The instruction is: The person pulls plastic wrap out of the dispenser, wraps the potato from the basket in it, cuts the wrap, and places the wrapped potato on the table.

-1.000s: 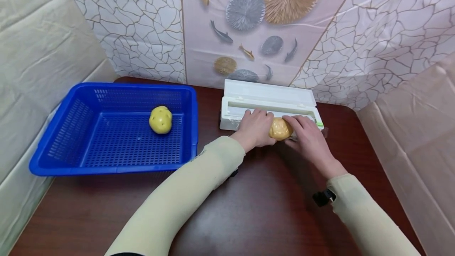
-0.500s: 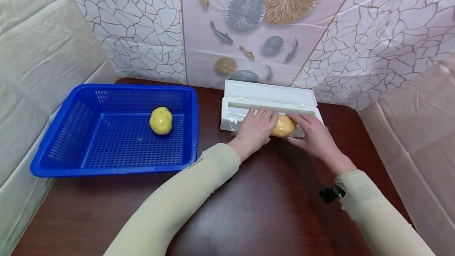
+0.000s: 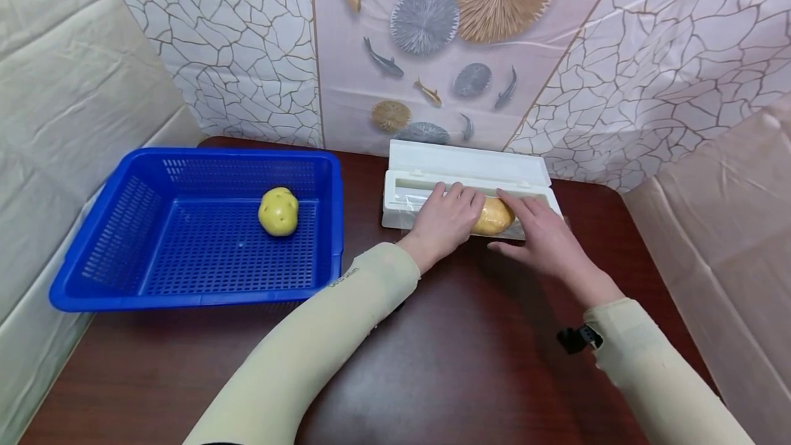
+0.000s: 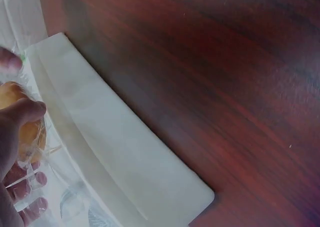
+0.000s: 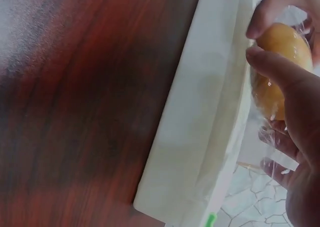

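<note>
A smooth brownish-yellow potato [image 3: 492, 216] with clear cling film on it lies between both hands over the front of a white cling film box [image 3: 395, 208]. My left hand [image 3: 446, 218] grips its left end; in the left wrist view, the thumb [image 4: 31, 108] presses it and the fingertips [image 4: 39, 179] show through film. At the right end, the fingers of my right hand [image 3: 546, 239] touch the potato, while the thumb stands off below. In the right wrist view, film [image 5: 270, 132] hangs across the right fingers. The box's lid [image 3: 466, 160] is raised at the back.
A blue plastic basket [image 3: 198, 298] stands at the left with one yellow potato [image 3: 278, 211] inside. The brown table [image 3: 469, 356] meets patterned cloth walls behind and at both sides. A green tab [image 5: 211, 220] marks one end of the box.
The potato has shifted slightly right and turned so that its long side faces the camera. My right hand has moved slightly right, its thumb spreading away from the potato. The left hand still grips it.
</note>
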{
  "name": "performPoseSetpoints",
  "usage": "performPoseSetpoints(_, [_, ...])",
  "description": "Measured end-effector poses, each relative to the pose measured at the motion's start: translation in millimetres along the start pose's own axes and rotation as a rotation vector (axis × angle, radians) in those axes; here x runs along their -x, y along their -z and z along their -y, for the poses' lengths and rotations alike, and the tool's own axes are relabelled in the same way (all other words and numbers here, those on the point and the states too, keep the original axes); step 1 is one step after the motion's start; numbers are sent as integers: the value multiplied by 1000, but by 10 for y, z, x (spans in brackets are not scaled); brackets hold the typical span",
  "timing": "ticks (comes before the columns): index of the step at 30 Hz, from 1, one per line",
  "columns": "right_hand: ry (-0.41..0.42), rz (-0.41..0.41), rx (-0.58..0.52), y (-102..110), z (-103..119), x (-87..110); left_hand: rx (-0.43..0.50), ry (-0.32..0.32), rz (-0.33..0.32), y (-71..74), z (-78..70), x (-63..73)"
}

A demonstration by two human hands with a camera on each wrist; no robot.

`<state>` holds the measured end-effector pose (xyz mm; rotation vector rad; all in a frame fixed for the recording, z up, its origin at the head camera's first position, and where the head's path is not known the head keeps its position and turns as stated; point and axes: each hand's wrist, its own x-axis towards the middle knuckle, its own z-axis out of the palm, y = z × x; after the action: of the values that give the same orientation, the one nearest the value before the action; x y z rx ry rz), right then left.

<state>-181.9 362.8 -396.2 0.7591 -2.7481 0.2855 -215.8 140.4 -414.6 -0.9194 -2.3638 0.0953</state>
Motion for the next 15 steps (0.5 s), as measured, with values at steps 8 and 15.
performPoseSetpoints(8, [45,-102,82,-68,-67,-95,32,-49,73,109,106,-119])
performPoseSetpoints(15, [72,-121,120,74,-129,-232,30,-91,134,254,236,-274])
